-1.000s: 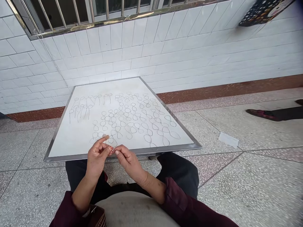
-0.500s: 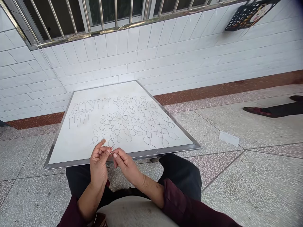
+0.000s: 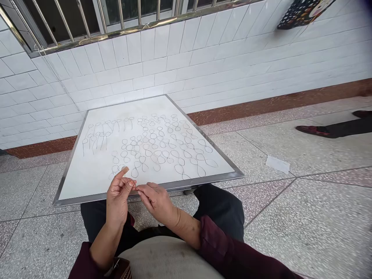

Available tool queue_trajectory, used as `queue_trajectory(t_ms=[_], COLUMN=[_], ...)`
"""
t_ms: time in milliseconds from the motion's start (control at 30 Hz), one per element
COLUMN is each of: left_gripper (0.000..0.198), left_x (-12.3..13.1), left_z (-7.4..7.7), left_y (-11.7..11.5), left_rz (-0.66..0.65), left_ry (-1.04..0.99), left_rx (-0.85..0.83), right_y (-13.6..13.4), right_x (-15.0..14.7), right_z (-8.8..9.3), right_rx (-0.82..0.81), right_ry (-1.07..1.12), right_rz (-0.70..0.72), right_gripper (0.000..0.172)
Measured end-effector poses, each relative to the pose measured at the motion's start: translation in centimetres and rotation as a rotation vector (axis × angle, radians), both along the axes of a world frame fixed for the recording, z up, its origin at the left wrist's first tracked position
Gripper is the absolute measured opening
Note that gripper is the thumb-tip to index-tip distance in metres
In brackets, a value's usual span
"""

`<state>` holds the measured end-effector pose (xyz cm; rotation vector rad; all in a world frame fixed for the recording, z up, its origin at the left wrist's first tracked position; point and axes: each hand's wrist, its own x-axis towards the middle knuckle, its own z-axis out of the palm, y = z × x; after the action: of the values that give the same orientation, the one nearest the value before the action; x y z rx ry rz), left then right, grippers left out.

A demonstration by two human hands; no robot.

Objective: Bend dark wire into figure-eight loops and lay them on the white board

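My left hand (image 3: 117,199) is raised over the near edge of the whiteboard (image 3: 78,190), thumb and forefinger pinching a very thin wire (image 3: 135,187). My right hand (image 3: 159,203) meets it from the right, its thumb and forefinger pinched on the same wire. Most of the held wire is hidden by the fingers, so its shape cannot be made out. On the board lie many thin, dark wire pieces: figure-eight loops (image 3: 179,162) across the middle and right, and single loops with straight tails (image 3: 101,140) at the far left.
The framed board rests above my knees (image 3: 223,209), its far edge near a white tiled wall (image 3: 122,77). Metal window bars (image 3: 119,15) are above. A white paper (image 3: 278,164) lies on the floor, right. Another person's shoe (image 3: 312,131) shows farther right, below a hanging patterned bag (image 3: 302,15).
My right hand's fingertips have closed in on the left hand's, and both now pinch at one spot. The board and the wires on it appear slightly shifted with the camera.
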<state>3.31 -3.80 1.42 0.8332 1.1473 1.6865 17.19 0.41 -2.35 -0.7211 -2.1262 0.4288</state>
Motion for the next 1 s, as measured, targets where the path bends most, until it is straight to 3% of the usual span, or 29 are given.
queue_trajectory(t_ms=[100,233,333,467,533,733,1000], left_gripper=[0.041,0.045,0.044,0.044,0.045,0.046,0.049], left_x=[0.4,0.6,0.6,0.4,0.3,0.3,-0.3], left_z=[0.0,-0.4,-0.7,-1.0,-1.0,-1.0,-0.7], left_y=[-0.2,-0.1,0.1,0.3,0.3,0.1,0.1], left_rz=[0.004,0.019,0.060,0.063,0.055,0.099,0.215], left_ry=[0.017,0.006,-0.038,-0.106,-0.118,-0.043,0.001], left_rx=[0.020,-0.005,-0.037,-0.067,-0.081,-0.075,-0.065], right_y=[0.0,0.1,-0.1,-0.4,-0.4,-0.4,-0.5], right_x=[0.0,0.1,-0.1,-0.7,-0.9,-0.8,-0.5], right_z=[0.2,0.4,0.3,0.1,0.0,-0.1,0.4], right_rx=[0.037,-0.071,-0.286,-0.735,-0.843,-0.866,-0.977], right_ry=[-0.020,-0.056,0.056,0.257,0.302,0.290,0.319], right_rz=[-0.073,-0.054,0.047,0.223,0.272,0.247,0.396], right_gripper=[0.022,0.024,0.027,0.034,0.035,0.032,0.037])
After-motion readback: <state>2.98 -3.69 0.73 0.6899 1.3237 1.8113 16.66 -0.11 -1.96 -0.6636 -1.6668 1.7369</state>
